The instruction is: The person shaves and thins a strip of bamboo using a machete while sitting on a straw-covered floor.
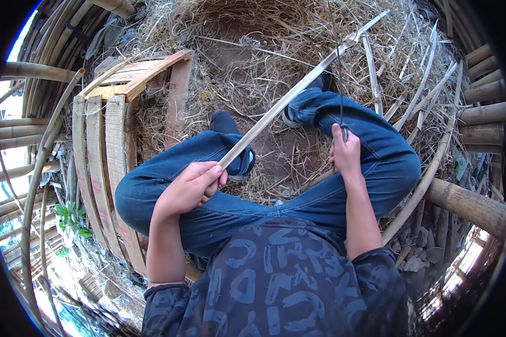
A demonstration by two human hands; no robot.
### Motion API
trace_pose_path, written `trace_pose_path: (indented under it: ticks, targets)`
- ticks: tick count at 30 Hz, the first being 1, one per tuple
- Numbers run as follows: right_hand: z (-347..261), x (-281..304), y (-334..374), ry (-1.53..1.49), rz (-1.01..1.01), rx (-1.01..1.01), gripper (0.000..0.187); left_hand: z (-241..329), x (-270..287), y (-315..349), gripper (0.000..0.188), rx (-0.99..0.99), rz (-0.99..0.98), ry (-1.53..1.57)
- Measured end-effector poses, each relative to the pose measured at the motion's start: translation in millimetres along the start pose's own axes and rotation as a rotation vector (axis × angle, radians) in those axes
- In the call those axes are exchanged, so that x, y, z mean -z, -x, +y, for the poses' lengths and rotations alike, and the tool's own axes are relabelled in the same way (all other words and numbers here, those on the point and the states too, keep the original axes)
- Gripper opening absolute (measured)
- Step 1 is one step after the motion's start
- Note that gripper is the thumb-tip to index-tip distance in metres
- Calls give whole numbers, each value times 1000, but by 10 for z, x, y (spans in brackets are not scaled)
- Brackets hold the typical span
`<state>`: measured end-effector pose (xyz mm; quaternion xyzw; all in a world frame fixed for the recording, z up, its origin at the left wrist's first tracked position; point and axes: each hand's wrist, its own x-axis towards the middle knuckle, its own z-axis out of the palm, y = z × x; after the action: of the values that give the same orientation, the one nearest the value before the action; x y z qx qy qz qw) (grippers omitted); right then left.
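The left hand (192,185) is closed around the near end of a long bamboo strip (298,90), which runs up toward one o'clock over the knees. The right hand (346,153) pinches a thin dark sliver (337,67), pointing twelve o'clock.

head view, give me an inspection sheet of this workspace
surface: bare earth strewn with dry straw; the person sits on it with knees bent.
job's things: a long bamboo strip runs from the left hand up and to the right; a thin dark blade or rod rises from the right hand.
clutter: loose bamboo slats on the straw; a wooden slatted frame at the left.
grippers: left hand closed on the strip's near end; right hand closed on the thin dark tool.
cables: nothing seen.
surroundings: bamboo poles at the right, curved bamboo and green leaves at the left.
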<state>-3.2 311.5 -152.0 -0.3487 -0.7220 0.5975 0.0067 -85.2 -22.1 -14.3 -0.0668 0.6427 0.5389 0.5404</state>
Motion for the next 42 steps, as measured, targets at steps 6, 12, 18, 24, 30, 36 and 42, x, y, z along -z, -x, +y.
trace_pose_path:
  ticks: [6,12,18,24,30,36,42]
  targets:
    - [143,-221,161,204,-195,133,40,11,-72,-72,17,-17,60,-73]
    - [-182,-253,416,-54,-269,2,31,-44,5,-49,26,1,-34,-176]
    - [-313,-86,559,-113,-337,-20,28,-186,76,258,60,-108,-249,243]
    - [-421,38,630,-110,-312,61,28,-310,-70,466,48,-172,-252,356]
    - [-420,28,833,-92,-392,85,30,-364,-299,248,36,-99,-31,-81]
    - [-602,-46,1135,246,-479,237,36,-494,-690,-137,42,-211,72,67]
    - [-518,-7,1271,530,-536,435,42,-604,-884,-282,43,-166,105,193]
